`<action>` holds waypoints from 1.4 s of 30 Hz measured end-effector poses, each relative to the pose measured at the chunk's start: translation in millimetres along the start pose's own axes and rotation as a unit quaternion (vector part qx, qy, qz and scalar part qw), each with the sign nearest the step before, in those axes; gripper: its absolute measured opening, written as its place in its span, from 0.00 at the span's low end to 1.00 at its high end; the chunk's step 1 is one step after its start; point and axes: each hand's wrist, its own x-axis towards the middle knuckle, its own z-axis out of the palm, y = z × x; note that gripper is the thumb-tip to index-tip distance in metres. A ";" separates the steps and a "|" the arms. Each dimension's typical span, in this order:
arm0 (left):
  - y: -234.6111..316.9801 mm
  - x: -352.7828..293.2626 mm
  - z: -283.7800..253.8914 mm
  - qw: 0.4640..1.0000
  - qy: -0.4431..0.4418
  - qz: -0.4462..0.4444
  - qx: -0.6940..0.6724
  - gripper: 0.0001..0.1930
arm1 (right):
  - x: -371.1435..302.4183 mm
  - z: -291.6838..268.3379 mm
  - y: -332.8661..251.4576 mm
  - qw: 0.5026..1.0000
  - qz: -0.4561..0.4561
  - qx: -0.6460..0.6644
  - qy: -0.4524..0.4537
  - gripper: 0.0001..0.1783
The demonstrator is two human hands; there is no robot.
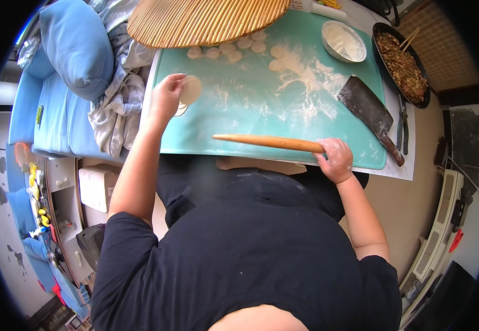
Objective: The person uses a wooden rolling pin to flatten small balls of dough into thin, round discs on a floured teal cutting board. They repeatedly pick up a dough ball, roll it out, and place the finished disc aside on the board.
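Wood pin (270, 142) in RH (336, 159), dough (192, 90) LH (167, 94)

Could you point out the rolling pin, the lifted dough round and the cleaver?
Rolling pin (267, 142), head view: the middle of its wooden length.
Dough round (192, 90), head view: its pale flat face.
Cleaver (365, 105), head view: its broad dark blade.

White table (403, 173), mostly under teal mat (239, 129); bare strip along right edge. Woven round tray (209, 22) overlapping mat's far edge, left of middle. Small dough discs (213, 53) in front of it. White powder (309, 83) scattered toward right half. Metal bowl (331, 53) near far right corner. Cleaver (365, 103) by right edge, handle past mat. Thin dough rounds (181, 110) near left edge, partly hidden. Dark tool (403, 122) on right strip.
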 end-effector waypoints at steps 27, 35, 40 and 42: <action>90.9 -68.5 179.8 0.831 -0.261 0.345 0.350 0.37 | -6.5 5.1 16.1 0.948 0.237 -0.020 0.212 0.16; 94.6 -32.0 172.3 0.908 -0.289 0.212 0.216 0.22 | -7.5 6.3 18.9 0.947 0.234 -0.024 0.217 0.16; 95.3 -22.6 179.5 0.941 -0.190 0.178 0.217 0.10 | -7.8 8.8 19.2 0.948 0.215 -0.052 0.230 0.15; 109.9 -21.6 180.2 0.938 -0.248 0.118 0.212 0.09 | -7.4 7.9 18.2 0.948 0.222 -0.041 0.224 0.15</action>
